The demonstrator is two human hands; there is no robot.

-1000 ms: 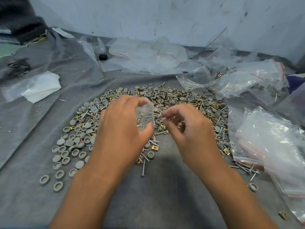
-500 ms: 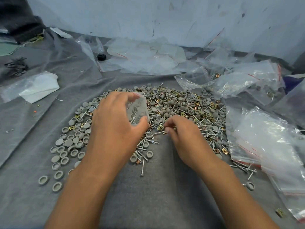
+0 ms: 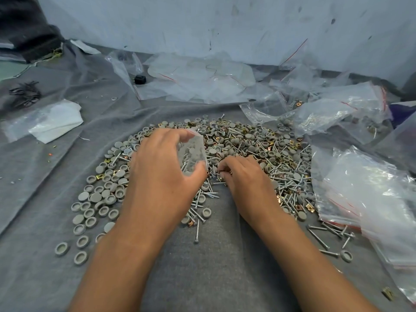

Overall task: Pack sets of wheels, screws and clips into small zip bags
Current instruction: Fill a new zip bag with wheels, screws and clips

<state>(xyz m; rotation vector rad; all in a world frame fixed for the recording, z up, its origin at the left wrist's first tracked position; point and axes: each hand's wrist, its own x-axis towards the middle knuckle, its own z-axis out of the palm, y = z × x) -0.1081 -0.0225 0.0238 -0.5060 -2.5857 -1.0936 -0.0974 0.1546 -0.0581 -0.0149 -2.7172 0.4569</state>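
Observation:
A wide heap of grey round wheels [image 3: 105, 194], silver screws [image 3: 286, 176] and brass clips [image 3: 297, 144] covers the grey cloth [image 3: 213, 266]. My left hand [image 3: 162, 176] holds a small clear zip bag [image 3: 193, 154] upright above the heap, thumb and fingers spreading its mouth; grey wheels show inside it. My right hand [image 3: 245, 176] rests low on the heap just right of the bag, fingertips pinched together on small parts among the screws. What exactly it pinches is hidden by the fingers.
Piles of clear zip bags with red strips lie at the right [image 3: 371, 194] and along the back [image 3: 202, 79]. A folded white bag [image 3: 54, 120] and dark screws [image 3: 24, 93] sit at the left. A small black part [image 3: 140, 79] lies behind. A pale wall [image 3: 225, 23] closes the back.
My right hand has dropped from beside the bag down onto the heap and pinches at the parts. My left hand has kept hold of the bag, shifting slightly left.

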